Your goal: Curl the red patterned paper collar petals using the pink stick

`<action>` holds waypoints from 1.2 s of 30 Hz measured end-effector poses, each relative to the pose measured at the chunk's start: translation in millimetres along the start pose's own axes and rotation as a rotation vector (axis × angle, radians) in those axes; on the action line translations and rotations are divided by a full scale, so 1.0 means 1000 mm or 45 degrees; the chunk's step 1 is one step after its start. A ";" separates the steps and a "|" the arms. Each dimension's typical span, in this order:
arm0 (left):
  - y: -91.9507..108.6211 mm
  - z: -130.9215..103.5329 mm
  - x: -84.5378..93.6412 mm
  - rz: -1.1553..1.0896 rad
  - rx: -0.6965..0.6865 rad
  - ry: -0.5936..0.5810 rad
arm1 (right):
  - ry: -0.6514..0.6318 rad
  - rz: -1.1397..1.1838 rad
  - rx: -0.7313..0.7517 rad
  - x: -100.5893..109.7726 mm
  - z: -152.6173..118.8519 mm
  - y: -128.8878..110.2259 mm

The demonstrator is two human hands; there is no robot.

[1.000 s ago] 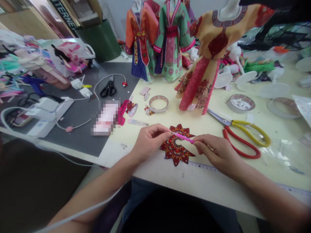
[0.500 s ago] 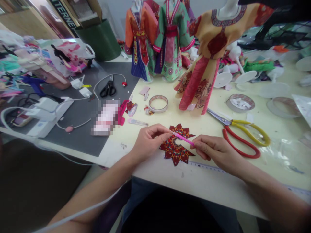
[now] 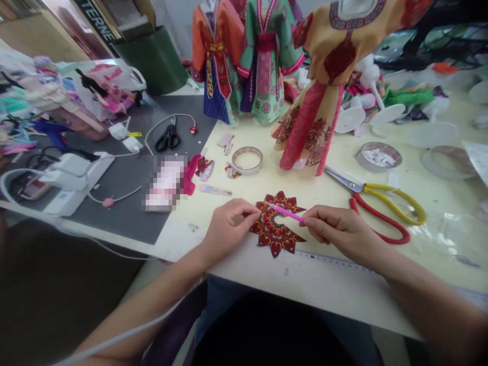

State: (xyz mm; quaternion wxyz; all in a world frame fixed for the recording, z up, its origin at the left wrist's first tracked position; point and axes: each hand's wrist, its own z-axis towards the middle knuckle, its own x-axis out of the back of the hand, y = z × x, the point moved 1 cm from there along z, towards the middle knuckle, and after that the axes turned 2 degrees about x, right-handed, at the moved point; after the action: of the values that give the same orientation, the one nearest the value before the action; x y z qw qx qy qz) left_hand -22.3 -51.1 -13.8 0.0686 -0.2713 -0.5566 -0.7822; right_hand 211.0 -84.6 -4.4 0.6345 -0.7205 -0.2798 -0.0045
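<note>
My right hand (image 3: 337,226) pinches a slim pink pen (image 3: 287,212) near one end. Its pale tip points left, above a dark red, petal-edged collar piece (image 3: 272,239) with a mandala-like pattern and a notched opening on its right. The piece lies flat on the pale table. My left hand (image 3: 231,229) is at its left edge, thumb and forefinger pressed together; whatever they pinch, if anything, is too small to make out. Beneath the piece, part of a measuring strip (image 3: 324,259) shows along the table's near side.
Scissors (image 3: 381,203) with red and yellow handles lie right of my right hand. A tape roll (image 3: 247,161), a costumed doll form (image 3: 331,56) and two robed figures stand behind. Leftward are black scissors (image 3: 168,138), a blurred-out rectangle (image 3: 165,183) and a power strip (image 3: 82,188).
My left fingers have come away from the pen's tip and moved slightly left and down to the collar piece's edge. The right hand still holds the pen, slightly shifted.
</note>
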 end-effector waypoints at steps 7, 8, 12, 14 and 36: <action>-0.008 -0.007 0.000 0.477 -0.347 0.054 | -0.008 -0.326 -0.015 0.005 -0.002 -0.006; -0.009 -0.007 0.000 0.522 -0.369 0.047 | -0.019 -0.360 -0.011 0.006 -0.003 -0.006; -0.010 -0.009 -0.001 0.655 -0.437 -0.004 | -0.027 -0.454 0.006 0.007 -0.003 -0.004; -0.009 -0.009 -0.002 0.694 -0.461 -0.034 | -0.023 -0.482 0.020 0.008 -0.003 -0.004; -0.011 -0.005 -0.003 0.750 -0.450 -0.200 | -0.011 -0.520 0.064 0.007 -0.002 -0.001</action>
State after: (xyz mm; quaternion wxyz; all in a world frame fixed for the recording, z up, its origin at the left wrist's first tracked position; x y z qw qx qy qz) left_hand -26.1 -52.5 -25.3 0.2001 -0.4873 -0.3142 -0.7898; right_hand 217.4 -83.2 -0.5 0.6370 -0.6326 -0.4229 -0.1230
